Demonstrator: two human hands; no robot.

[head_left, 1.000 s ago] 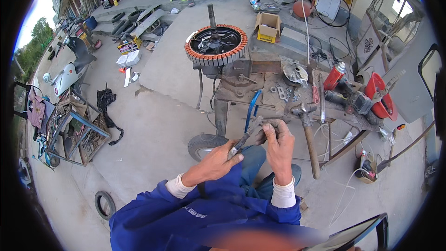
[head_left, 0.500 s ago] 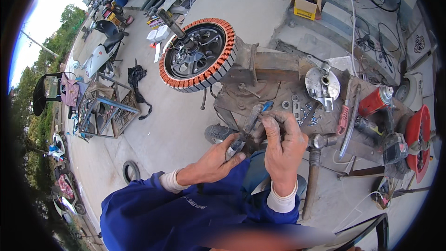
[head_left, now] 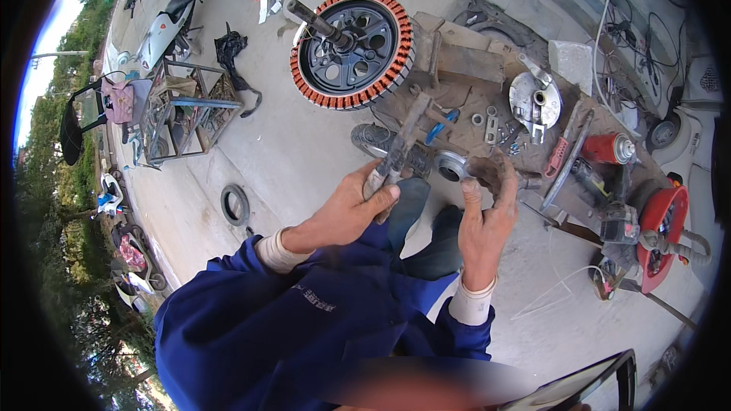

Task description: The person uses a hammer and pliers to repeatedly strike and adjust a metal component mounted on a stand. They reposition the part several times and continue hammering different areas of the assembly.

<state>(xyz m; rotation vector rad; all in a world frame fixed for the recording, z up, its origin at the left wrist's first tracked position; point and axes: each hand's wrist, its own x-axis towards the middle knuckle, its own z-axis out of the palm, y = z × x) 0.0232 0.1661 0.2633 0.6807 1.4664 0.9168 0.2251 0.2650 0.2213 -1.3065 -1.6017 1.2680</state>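
My left hand (head_left: 356, 202) is wrapped round the lower end of a worn grey metal tool with two long bars (head_left: 403, 141), held slanting above the near edge of the bench. My right hand (head_left: 487, 217) is raised to the right of it, thumb and fingers curved and apart, with nothing visible between them. Just left of its thumb is a round metal part with a hollow middle (head_left: 449, 166); whether they touch I cannot tell. A blue curved piece (head_left: 442, 128) lies beyond the tool. The wheel hub motor stator (head_left: 396, 23), ringed with copper windings, stands at the bench's far left.
The bench carries a silver brake-drum cover (head_left: 535, 99), a slotted link plate (head_left: 491, 125), several small bolts (head_left: 514, 141), a pink-handled saw (head_left: 558, 156) and a red spray can (head_left: 609, 149). A red basin (head_left: 662, 232) stands at right. A tyre (head_left: 234, 205) lies on the ground at left.
My right hand has drawn back from the tool's upper end and its fingers have parted. The round metal part now shows beside it. The view has shifted, so the bench appears higher.
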